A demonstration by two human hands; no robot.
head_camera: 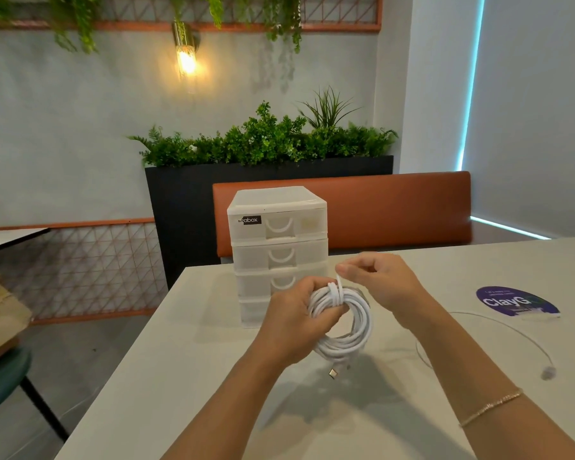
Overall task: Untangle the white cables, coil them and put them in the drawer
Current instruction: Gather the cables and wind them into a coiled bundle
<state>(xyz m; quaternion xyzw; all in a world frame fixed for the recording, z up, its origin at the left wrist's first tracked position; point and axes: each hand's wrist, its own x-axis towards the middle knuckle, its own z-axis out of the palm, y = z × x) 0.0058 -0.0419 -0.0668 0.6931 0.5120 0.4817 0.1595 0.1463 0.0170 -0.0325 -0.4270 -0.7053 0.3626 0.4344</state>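
In the head view, the left hand [291, 322] grips a coiled white cable [346, 322] above the middle of the tabletop [186, 360], with its fingers curled around the coil's left side. The right hand [375, 280] pinches the cable's loose end [340, 281] at the top of the coil. A connector [333, 373] hangs below the coil. A white drawer unit [278, 247] stands near the far edge, with its drawers closed. A thin cable [498, 323] lies toward the right edge, beside a purple sticker [515, 302].

We look from one head-worn camera, forward and slightly down, close over the surface [186, 360] toward the wall.
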